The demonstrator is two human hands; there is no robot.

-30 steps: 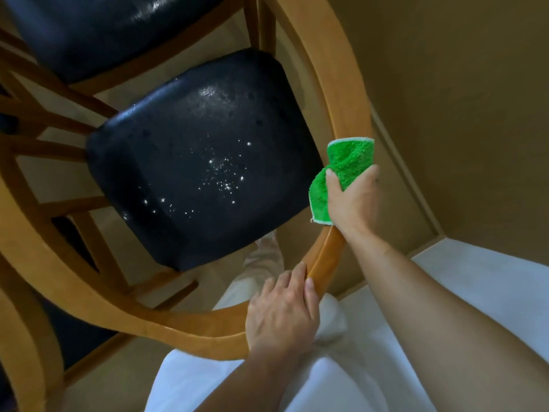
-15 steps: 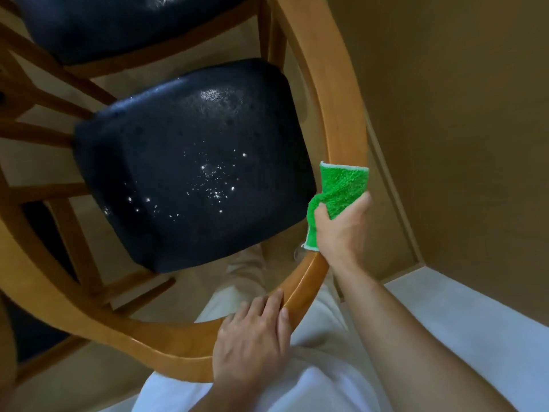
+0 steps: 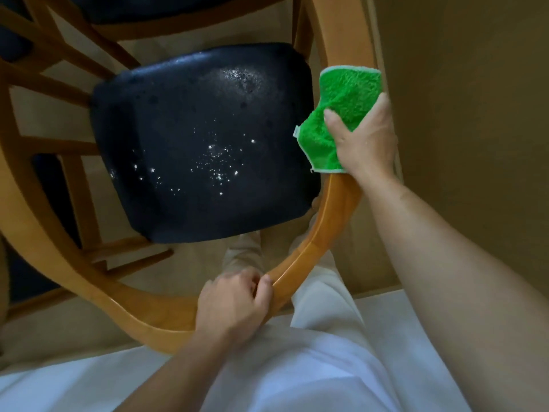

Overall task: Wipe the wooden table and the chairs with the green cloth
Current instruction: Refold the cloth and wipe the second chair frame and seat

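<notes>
I look straight down on a wooden chair with a curved top rail and a black padded seat speckled with bright droplets. My right hand grips the green cloth, wrapped over the right side of the rail, thumb on the cloth's inner face. My left hand grips the same rail lower down, at the near bend, fingers curled round it. The stretch of rail under the cloth is hidden.
A second chair with a dark seat and wooden rungs stands behind, at the top. A tan wall runs close along the right. My light trousers fill the bottom, over a beige floor.
My right hand has slid the green cloth up the rail, away from me. My left hand's fingers have curled tighter round the rail's near bend.
</notes>
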